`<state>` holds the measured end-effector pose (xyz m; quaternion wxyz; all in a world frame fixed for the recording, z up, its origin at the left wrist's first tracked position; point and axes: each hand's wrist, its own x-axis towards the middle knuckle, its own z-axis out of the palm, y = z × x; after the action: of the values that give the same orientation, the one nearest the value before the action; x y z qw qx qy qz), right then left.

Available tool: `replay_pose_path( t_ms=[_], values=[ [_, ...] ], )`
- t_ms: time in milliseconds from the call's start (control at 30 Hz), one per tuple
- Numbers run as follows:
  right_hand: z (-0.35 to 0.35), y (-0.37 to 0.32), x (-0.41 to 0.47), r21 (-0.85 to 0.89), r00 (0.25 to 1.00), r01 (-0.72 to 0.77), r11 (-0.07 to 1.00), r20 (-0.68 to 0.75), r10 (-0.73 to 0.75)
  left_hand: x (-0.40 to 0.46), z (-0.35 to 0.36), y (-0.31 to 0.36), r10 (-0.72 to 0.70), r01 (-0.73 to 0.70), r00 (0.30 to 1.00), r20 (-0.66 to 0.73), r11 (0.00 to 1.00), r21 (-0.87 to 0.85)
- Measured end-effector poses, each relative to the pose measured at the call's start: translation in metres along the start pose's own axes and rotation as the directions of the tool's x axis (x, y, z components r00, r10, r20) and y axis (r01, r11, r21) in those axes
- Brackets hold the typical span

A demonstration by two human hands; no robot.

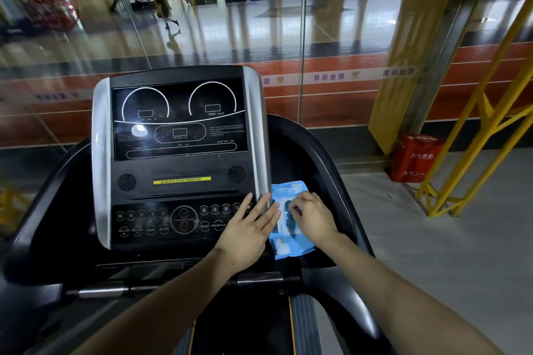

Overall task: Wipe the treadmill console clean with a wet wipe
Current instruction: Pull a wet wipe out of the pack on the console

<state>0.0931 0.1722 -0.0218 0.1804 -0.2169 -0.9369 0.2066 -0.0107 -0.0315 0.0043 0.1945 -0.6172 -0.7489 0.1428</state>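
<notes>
The treadmill console [178, 158] stands in front of me, with a black display, silver side trims and a button panel [161, 222] below. A blue pack of wet wipes [288, 190] lies on the black tray just right of the console. My left hand [248, 228] lies flat with fingers spread over the button panel's right end, its fingertips touching the pack's left edge. My right hand [311, 216] rests on top of the pack, fingers curled and pinching at its lid flap. No loose wipe is visible.
Black side arms [340, 170] curve around the console, and a silver handlebar [259, 278] runs below it. A glass wall [302, 37] stands right behind the treadmill. A red fire-extinguisher box [415, 158] and yellow metal frame [473, 135] stand on the floor to the right.
</notes>
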Motion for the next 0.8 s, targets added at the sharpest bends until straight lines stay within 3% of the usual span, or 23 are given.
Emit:
replay_pose_path(
  t_ms=[167, 467, 800],
  values=[
    [0.001, 0.018, -0.028, -0.024, 0.99, 0.121, 0.992, 0.073, -0.119, -0.002, 0.0, 0.002, -0.016, 0.016, 1.0, 0.012, 1.0, -0.01],
    [0.0, 0.016, -0.042, -0.02, 0.99, 0.128, 0.992, 0.058, -0.126, -0.001, -0.003, 0.003, -0.022, 0.022, 0.999, 0.041, 1.0, -0.005],
    [-0.008, -0.004, -0.018, -0.155, 0.991, -0.126, 0.98, 0.021, 0.131, -0.004, -0.008, 0.003, -0.03, 0.031, 0.998, 0.046, 0.999, -0.011]
  ],
)
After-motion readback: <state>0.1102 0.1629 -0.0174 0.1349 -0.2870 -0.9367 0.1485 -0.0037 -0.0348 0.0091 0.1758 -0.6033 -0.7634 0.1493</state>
